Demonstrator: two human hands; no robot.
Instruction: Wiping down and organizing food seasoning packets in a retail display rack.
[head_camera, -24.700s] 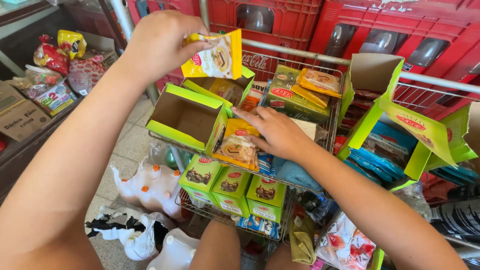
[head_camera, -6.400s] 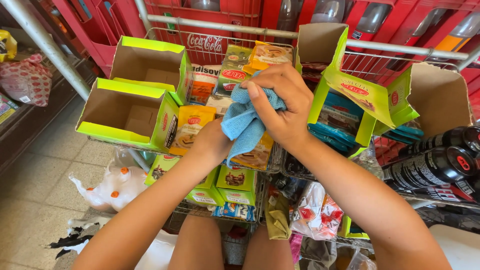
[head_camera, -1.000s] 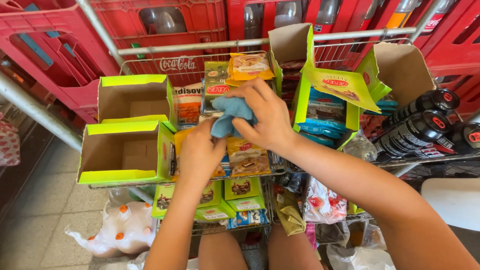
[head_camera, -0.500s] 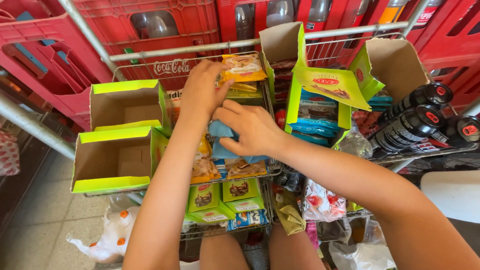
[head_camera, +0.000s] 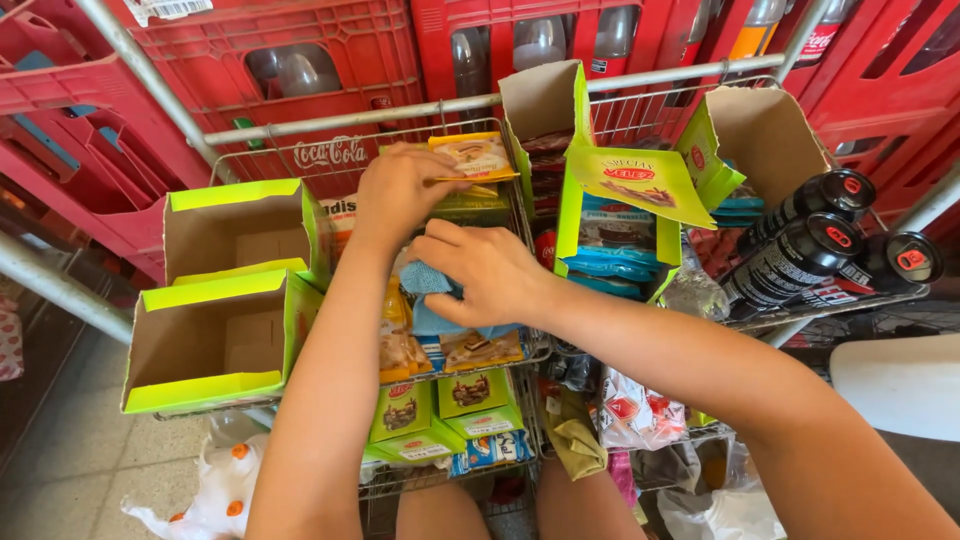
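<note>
1. The left hand (head_camera: 400, 190) reaches to the back of a wire basket (head_camera: 300, 135) and closes its fingers on a yellow packet (head_camera: 476, 155) that stands on top of a green box (head_camera: 470, 205).
2. The right hand (head_camera: 480, 275) lies just in front of it, gripping a light blue cloth (head_camera: 425, 285) pressed down on yellow packets in the middle of the basket.
3. To the left in the basket sit two open cardboard trays (head_camera: 215, 345) with bright green edges, both showing bare brown insides.
4. To the right, more open green cartons (head_camera: 625, 180) hold blue packets (head_camera: 615, 265).
5. Further right lie dark bottles (head_camera: 800, 250) with red marks on their caps.
6. A lower wire tier carries small green boxes (head_camera: 435, 410).
7. Behind the basket rise stacked red crates (head_camera: 300, 50) with bottles in them.
8. A metal rail (head_camera: 60, 290) runs at the left.
9. The floor (head_camera: 60, 470) is pale tile, with a clear bag of orange-capped white bottles (head_camera: 215, 480) on it.
</note>
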